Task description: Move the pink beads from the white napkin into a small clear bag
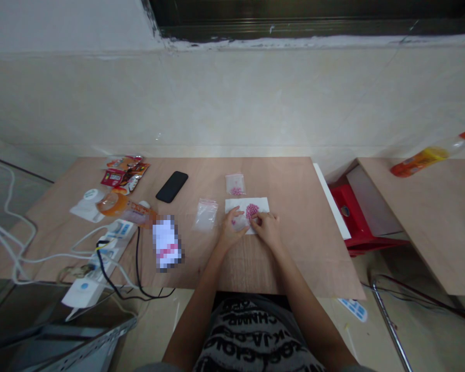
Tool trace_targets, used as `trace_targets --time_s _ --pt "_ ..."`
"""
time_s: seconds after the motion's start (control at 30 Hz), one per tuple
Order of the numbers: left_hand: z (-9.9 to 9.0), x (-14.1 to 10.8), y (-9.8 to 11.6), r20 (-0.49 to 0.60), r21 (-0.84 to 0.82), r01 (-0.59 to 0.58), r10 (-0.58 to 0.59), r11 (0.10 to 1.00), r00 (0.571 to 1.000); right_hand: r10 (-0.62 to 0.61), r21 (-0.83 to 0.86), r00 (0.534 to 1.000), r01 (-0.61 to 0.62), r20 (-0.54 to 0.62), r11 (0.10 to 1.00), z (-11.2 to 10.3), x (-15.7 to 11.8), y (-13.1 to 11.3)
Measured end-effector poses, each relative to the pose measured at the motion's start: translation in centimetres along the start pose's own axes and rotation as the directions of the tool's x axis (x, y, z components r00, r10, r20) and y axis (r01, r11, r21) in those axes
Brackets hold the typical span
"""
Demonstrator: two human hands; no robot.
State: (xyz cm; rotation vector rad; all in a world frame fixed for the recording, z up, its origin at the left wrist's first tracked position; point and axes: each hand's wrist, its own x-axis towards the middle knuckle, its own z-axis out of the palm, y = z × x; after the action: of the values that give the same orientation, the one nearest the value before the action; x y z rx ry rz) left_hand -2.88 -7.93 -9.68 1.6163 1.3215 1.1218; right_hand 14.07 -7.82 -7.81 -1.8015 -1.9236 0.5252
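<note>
A white sheet of paper (261, 202) lies on the table with a cluster of small pink beads (251, 210) on it. My left hand (231, 231) rests at the paper's left side, its fingers curled around what looks like a small clear plastic bag (239, 222) with a little pink in it. Close by on the right, my right hand (267, 227) has thumb and fingertips pinched together at the lower edge of the beads. Whatever sits between those fingertips is too small to make out.
Beyond the paper lies a zip bag with pink beads (236, 185); left of it are clear zip bags (206, 214). Further left are a black phone (172, 186), a lit, blurred screen (166, 243), an orange drink bottle (126, 207), snack packets (124, 173) and a power strip (110, 251) with cables.
</note>
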Motion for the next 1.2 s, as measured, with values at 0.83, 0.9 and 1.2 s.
trace_targets --time_s 0.83,0.9,1.2 --pt "0.1 -0.1 -0.4 0.002 0.0 -0.015 0.015 1.0 1.0 0.024 0.231 1.0 -0.021 -0.011 0.973 -0.3 1.1 1.4" --pt "0.1 -0.1 -0.6 -0.004 0.011 -0.022 0.022 1.0 1.0 0.057 0.16 0.996 -0.046 -0.064 0.986 -0.5 1.5 2.0" --pt "0.2 0.1 -0.8 -0.007 -0.002 -0.022 0.022 1.0 1.0 0.033 -0.034 0.998 -0.034 -0.054 0.999 -0.8 3.3 3.2"
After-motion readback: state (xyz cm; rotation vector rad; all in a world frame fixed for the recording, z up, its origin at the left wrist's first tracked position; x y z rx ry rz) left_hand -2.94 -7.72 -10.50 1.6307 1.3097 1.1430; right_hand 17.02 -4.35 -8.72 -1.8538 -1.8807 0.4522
